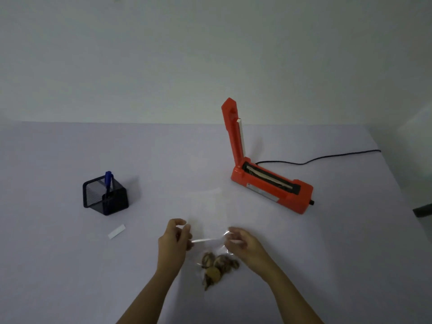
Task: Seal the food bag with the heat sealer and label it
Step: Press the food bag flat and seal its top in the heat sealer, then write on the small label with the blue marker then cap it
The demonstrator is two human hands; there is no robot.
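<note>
A clear plastic food bag (211,244) with brown dried pieces (218,267) at its bottom is held just above the table near me. My left hand (174,239) pinches its left edge and my right hand (243,244) pinches its right edge. The bag's upper part (208,206) stretches away from me and is hard to make out against the table. The orange heat sealer (271,185) stands at the right with its arm (233,132) raised upright. A small white label (116,231) lies flat to the left of my hands.
A black mesh pen holder (105,197) with a blue pen (108,181) stands at the left. The sealer's black cord (327,157) runs off to the right across the white table (70,265). A dark object (423,210) sits at the right edge.
</note>
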